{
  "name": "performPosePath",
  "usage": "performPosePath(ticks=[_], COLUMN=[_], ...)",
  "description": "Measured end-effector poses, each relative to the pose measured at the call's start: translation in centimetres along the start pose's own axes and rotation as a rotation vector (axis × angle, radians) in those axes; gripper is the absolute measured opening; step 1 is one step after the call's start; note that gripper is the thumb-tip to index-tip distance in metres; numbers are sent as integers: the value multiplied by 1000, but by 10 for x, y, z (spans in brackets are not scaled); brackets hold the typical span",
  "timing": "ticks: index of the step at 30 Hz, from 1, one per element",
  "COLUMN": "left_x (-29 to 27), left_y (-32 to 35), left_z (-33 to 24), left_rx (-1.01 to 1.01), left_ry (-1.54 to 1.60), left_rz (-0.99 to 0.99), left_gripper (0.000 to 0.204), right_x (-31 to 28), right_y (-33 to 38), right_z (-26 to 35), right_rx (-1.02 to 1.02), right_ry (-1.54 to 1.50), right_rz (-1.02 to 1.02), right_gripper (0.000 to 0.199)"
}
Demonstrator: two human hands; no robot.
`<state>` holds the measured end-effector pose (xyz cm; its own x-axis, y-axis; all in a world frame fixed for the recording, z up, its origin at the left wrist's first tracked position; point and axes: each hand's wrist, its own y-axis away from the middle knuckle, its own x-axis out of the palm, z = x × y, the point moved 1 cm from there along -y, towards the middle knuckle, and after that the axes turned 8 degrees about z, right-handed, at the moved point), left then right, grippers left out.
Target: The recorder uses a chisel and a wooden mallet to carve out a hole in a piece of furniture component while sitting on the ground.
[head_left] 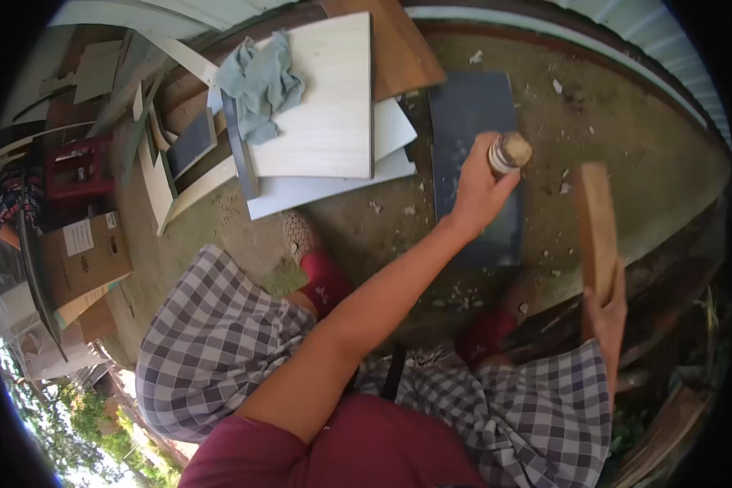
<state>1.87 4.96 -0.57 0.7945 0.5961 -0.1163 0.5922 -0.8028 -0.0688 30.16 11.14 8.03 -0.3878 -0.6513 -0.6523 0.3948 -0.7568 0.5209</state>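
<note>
My left hand point(480, 183) is closed around an upright tool with a round wooden handle point(515, 151). Pale rings circle the handle near its top; its lower end is hidden by the hand. Beneath it lies a dark blue-grey board point(472, 106) on the ground. On the right, my right hand point(607, 313) grips the lower end of a wooden block point(596, 220), long and slightly blurred. The block's top rises to the right of the tool, apart from it.
A pale panel point(333, 106) with a grey-green cloth point(262, 81) lies on white boards at the left. Behind is a brown board point(403, 53). Wooden frame pieces point(193, 189), a cardboard box point(85, 254) and a red stool point(80, 167) stand further left. Chips litter the ground.
</note>
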Motion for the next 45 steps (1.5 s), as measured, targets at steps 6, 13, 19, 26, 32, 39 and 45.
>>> performPosePath(ticks=[6, 13, 19, 26, 32, 39, 45], left_x=[14, 0, 15, 0, -1, 7, 12], left_y=[9, 1, 8, 23, 20, 27, 28], left_z=[-1, -5, -22, -24, -23, -17, -14], left_rx=[-11, 101, 5, -21, 52, 72, 100], left_ry=[91, 31, 52, 93, -8, 8, -17], left_rz=[36, -28, -14, 31, 25, 29, 34], left_gripper=[32, 29, 29, 28, 30, 28, 28], right_x=[126, 152, 160, 196, 175, 189, 179], right_y=[68, 57, 57, 47, 52, 44, 55], right_z=[-133, -129, -135, -162, -121, -121, -105], right_rx=[-145, -145, -39, -220, -67, -150, -113], right_ry=[-628, -530, -484, -479, -460, -481, -483], right_rz=[94, 56, -4, -79, -50, -128, -37], right_gripper=[83, 85, 86, 87, 89, 83, 81])
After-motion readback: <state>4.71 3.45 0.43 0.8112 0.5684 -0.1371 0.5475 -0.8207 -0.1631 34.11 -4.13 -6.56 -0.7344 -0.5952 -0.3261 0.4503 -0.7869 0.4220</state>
